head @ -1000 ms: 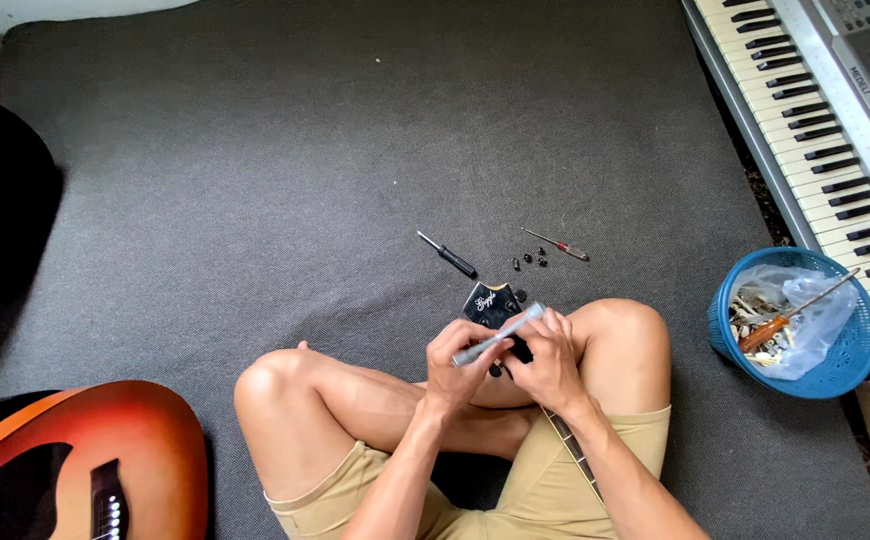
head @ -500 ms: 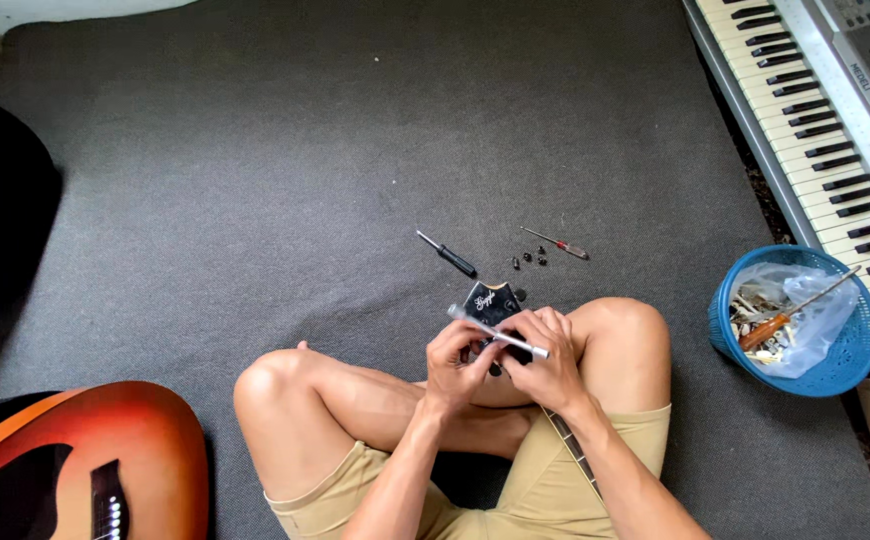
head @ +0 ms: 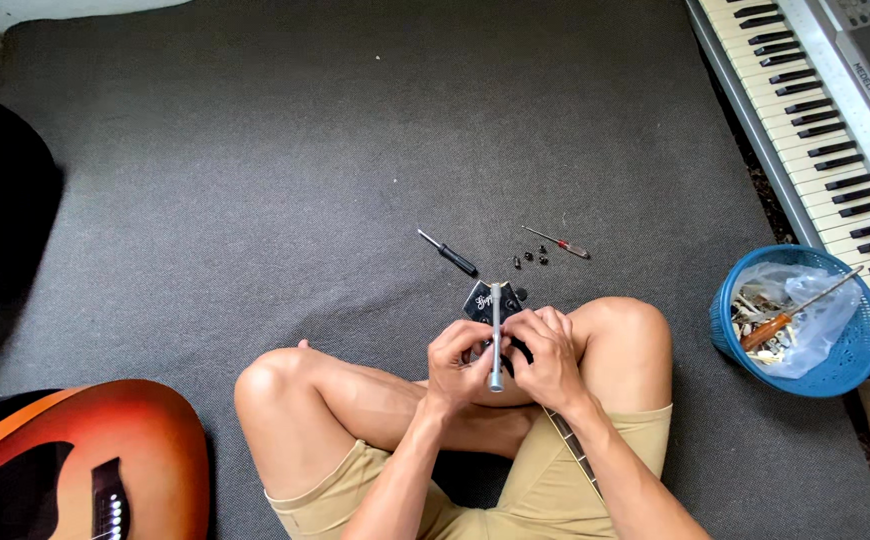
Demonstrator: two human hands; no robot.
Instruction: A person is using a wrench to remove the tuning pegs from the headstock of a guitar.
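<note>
Carpet (head: 305,170): grey, covers the whole floor; we sit cross-legged on it

Keyboard (head: 815,130): grey, black and white keys, along the upper right edge

Guitar (head: 75,470): orange-to-red sunburst body, lower left corner, well apart from our hands

Basket (head: 860,350): blue, round, just beside the keyboard, lined with a clear plastic bag; an orange-handled screwdriver (head: 780,325) leans in it among small metal parts

Guitar head (head: 480,300): dark, resting at our knees with its neck running back under our right forearm; partly hidden by both hands

Left hand (head: 460,365): closed, fingers curled about the lower end of the metal rod and against the guitar head

Right hand (head: 550,355): closed around the guitar head, thumb near the rod

Metal rod (head: 496,335): slim, silver, held roughly upright over the guitar head between our two hands

Black screwdriver (head: 448,252): lying on the carpet, just beyond the guitar head

Red screwdriver (head: 557,242): thin, on the carpet to the right of the black one

Small dark parts (head: 530,259): a loose cluster between the two screwdrivers
</note>
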